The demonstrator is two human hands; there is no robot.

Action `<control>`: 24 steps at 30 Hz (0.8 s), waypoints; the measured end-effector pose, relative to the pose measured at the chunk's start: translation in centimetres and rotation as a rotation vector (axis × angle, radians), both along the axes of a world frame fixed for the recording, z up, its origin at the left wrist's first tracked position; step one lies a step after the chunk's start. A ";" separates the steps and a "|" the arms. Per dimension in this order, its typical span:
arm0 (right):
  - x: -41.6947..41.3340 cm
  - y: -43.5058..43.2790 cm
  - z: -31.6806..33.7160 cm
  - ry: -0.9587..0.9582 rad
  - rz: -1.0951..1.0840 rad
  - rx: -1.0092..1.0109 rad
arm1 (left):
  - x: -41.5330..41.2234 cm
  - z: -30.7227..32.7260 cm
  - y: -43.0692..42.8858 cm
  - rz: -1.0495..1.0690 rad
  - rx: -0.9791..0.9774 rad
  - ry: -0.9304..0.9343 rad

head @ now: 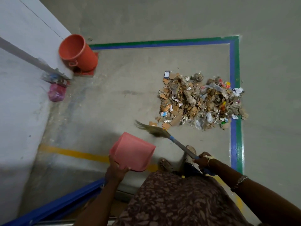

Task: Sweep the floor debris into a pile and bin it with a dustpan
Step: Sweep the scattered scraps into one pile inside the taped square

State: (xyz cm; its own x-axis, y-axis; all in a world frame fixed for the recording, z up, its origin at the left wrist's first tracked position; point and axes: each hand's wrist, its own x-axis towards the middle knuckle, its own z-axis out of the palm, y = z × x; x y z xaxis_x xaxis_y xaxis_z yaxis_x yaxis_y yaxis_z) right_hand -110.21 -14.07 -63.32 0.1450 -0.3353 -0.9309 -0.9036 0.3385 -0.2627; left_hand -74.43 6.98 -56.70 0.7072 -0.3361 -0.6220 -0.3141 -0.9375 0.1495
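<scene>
A pale wall (24, 95) meets the grey concrete floor (122, 103) far left of the debris pile (202, 101), which lies inside a blue-green tape corner (234, 79). Near-left of the pile, the left hand (116, 168) grips a pink dustpan (132, 151). The right hand (202, 161) grips the broom (162, 133), its bristles just beside the pile's near edge. An orange bin (78, 52) stands well left of the pile, against the wall.

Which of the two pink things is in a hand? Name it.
The pink dustpan, gripped by the left hand. The other, a pink bag, lies on the floor by the wall.
</scene>
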 end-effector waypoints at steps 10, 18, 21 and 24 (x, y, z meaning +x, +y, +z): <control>-5.3 -0.6 0.7 -0.028 -0.357 -0.195 | 1.1 -2.9 -2.3 -0.012 -0.089 0.094; -2.8 0.9 5.9 -0.064 -0.503 -0.287 | 6.9 -3.1 -3.8 -0.164 -0.085 0.111; -2.5 3.9 9.3 -0.064 -0.483 -0.257 | 10.3 -4.1 -3.9 -0.236 -0.085 0.136; -1.9 7.6 11.8 -0.066 -0.448 -0.236 | 15.1 -8.4 -3.0 -0.237 -0.077 0.182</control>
State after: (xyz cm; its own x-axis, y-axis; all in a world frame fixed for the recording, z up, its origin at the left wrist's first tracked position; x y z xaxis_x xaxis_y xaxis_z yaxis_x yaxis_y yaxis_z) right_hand -112.08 -6.50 -51.53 -0.0050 -0.5779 -0.8161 -0.6620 0.6136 -0.4304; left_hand -59.31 4.01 -65.09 0.4823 -0.5299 -0.6976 -0.4843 -0.8249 0.2917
